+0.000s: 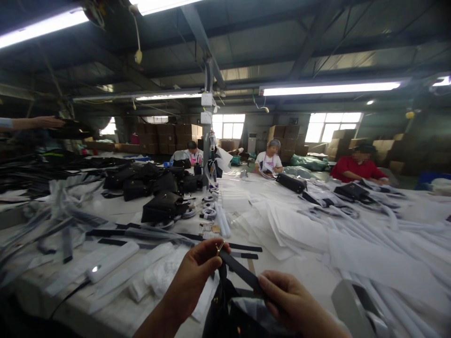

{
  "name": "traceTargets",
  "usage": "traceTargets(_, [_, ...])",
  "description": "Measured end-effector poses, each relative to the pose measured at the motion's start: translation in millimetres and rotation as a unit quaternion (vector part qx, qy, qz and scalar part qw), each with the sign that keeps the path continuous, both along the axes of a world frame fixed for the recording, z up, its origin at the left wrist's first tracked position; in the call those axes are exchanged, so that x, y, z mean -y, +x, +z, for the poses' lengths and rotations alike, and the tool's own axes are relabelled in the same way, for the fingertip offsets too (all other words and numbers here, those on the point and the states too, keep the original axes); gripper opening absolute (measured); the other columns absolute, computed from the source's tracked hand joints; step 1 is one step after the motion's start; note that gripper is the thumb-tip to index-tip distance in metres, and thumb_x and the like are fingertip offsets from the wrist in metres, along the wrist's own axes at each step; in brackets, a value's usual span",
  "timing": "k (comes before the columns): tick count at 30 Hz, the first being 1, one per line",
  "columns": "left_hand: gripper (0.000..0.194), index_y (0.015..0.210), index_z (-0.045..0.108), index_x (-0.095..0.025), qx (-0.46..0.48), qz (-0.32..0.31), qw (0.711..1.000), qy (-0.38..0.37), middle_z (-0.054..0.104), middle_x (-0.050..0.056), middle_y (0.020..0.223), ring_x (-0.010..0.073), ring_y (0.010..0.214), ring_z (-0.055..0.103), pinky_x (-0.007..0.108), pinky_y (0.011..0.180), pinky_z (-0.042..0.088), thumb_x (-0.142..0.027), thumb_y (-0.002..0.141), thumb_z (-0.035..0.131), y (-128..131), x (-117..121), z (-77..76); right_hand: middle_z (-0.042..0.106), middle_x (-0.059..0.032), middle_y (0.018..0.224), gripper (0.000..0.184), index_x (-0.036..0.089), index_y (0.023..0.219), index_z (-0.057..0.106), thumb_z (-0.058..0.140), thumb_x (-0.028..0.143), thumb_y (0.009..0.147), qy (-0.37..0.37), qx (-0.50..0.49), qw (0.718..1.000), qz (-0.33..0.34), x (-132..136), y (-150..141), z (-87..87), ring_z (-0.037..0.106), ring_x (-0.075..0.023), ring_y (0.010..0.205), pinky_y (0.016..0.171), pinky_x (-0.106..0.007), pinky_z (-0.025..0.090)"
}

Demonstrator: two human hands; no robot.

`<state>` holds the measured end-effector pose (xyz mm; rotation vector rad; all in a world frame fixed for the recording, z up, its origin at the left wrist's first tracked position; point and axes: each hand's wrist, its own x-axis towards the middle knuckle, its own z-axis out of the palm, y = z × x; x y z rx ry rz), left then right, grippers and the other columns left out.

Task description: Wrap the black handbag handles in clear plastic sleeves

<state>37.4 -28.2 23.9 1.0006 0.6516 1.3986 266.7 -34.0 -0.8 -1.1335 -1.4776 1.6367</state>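
My left hand pinches the gold clasp end of a black strap at the bottom centre. My right hand grips the same strap lower down, thumb pressed on top. Under both hands sits a black handbag, partly cut off by the frame's lower edge, with clear plastic showing at its mouth. The strap runs between my two hands, held just above the bag.
The long white table carries several black handbags, loose black straps, tape rolls and white wrapped sheets. Three people sit at its far side. Another person's arm reaches in at the upper left. Cardboard boxes line the back wall.
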Motion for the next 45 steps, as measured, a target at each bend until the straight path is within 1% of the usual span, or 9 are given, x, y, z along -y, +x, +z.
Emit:
traceTargets(11, [0.030, 0.106, 0.074, -0.018, -0.081, -0.084, 0.991, 0.068, 0.074, 0.007, 0.105, 0.0261, 0.105, 0.064, 0.036, 0.096, 0.046, -0.021, 0.077, 0.078, 29, 10, 15.5, 0.055, 0.0049, 0.058, 0.045, 0.022, 0.126, 0.050, 0.039, 0.054, 0.096, 0.316, 0.111, 0.940, -0.071, -11, -44, 54.1, 0.049, -0.0125, 0.049, 0.049, -0.023, 0.039])
traceTargets(14, [0.025, 0.101, 0.074, -0.018, -0.130, -0.028, 0.987, 0.085, 0.073, 0.007, 0.107, 0.0257, 0.105, 0.064, 0.034, 0.093, 0.049, -0.022, 0.077, 0.076, 29, 9, 23.8, 0.070, -0.0090, 0.102, 0.049, 0.024, 0.135, 0.053, 0.050, 0.050, 0.092, 0.451, 0.271, 0.847, -0.074, -13, -39, 78.4, 0.066, -0.0256, 0.089, 0.080, -0.039, 0.051])
traceTargets(17, [0.025, 0.096, 0.074, -0.016, -0.192, 0.052, 0.975, 0.104, 0.073, 0.007, 0.104, 0.0258, 0.102, 0.064, 0.033, 0.090, 0.051, -0.022, 0.072, 0.078, 27, 6, 22.7, 0.049, -0.0095, 0.146, 0.046, 0.028, 0.134, 0.055, 0.054, 0.045, 0.091, 0.483, 0.286, 0.827, 0.017, -11, -36, 92.5, 0.051, -0.0292, 0.127, 0.104, -0.043, 0.043])
traceTargets(24, [0.018, 0.090, 0.074, -0.015, -0.262, 0.046, 0.958, 0.110, 0.075, 0.003, 0.083, 0.0202, 0.078, 0.068, 0.025, 0.067, 0.051, -0.023, 0.074, 0.074, 38, -3, 7.4, 0.071, -0.0101, 0.117, 0.023, 0.020, 0.108, 0.071, 0.055, 0.024, 0.092, 0.528, 0.175, 0.831, -0.005, -11, -47, 103.6, 0.064, -0.0259, 0.113, 0.100, -0.042, 0.048])
traceTargets(27, [0.027, 0.102, 0.075, -0.018, -0.288, -0.001, 0.952, 0.106, 0.077, 0.004, 0.092, 0.0207, 0.083, 0.068, 0.026, 0.072, 0.052, -0.028, 0.077, 0.073, 41, -1, 7.3, 0.075, -0.0077, 0.105, 0.028, 0.021, 0.094, 0.073, 0.050, 0.037, 0.096, 0.453, -0.027, 0.884, -0.113, -19, -32, 127.9, 0.071, -0.0237, 0.100, 0.092, -0.041, 0.054])
traceTargets(30, [0.030, 0.105, 0.076, -0.021, -0.318, 0.004, 0.943, 0.102, 0.077, 0.004, 0.101, 0.0227, 0.093, 0.069, 0.028, 0.082, 0.052, -0.030, 0.077, 0.074, 39, 1, 10.7, 0.077, -0.0046, 0.098, 0.032, 0.021, 0.086, 0.073, 0.054, 0.046, 0.094, 0.373, -0.263, 0.862, -0.220, -30, -6, 147.8, 0.072, -0.0214, 0.096, 0.095, -0.041, 0.053])
traceTargets(33, [0.029, 0.104, 0.076, -0.022, -0.336, 0.031, 0.935, 0.107, 0.077, 0.004, 0.101, 0.0245, 0.094, 0.069, 0.030, 0.085, 0.052, -0.031, 0.077, 0.074, 38, 1, 13.8, 0.076, -0.0008, 0.097, 0.024, 0.023, 0.085, 0.073, 0.067, 0.046, 0.086, 0.285, -0.351, 0.847, -0.278, -37, 14, 137.1, 0.069, -0.0199, 0.102, 0.099, -0.039, 0.050])
traceTargets(37, [0.027, 0.103, 0.077, -0.022, -0.352, 0.027, 0.927, 0.128, 0.078, 0.005, 0.100, 0.0269, 0.094, 0.069, 0.033, 0.084, 0.052, -0.030, 0.078, 0.072, 43, -3, 15.4, 0.070, -0.0083, 0.120, 0.028, 0.022, 0.095, 0.075, 0.074, 0.045, 0.079, 0.164, -0.246, 0.940, -0.168, -26, 14, 88.7, 0.058, -0.0294, 0.120, 0.100, -0.047, 0.046])
traceTargets(45, [0.042, 0.119, 0.068, -0.024, -0.325, 0.005, 0.938, 0.116, 0.074, 0.005, 0.115, 0.0277, 0.109, 0.065, 0.034, 0.093, 0.049, -0.030, 0.078, 0.073, 46, -4, 9.3, 0.076, -0.0100, 0.084, 0.041, 0.013, 0.097, 0.076, 0.071, 0.050, 0.080, 0.142, -0.046, 0.977, -0.149, -9, 8, 55.7, 0.070, -0.0232, 0.080, 0.074, -0.035, 0.056])
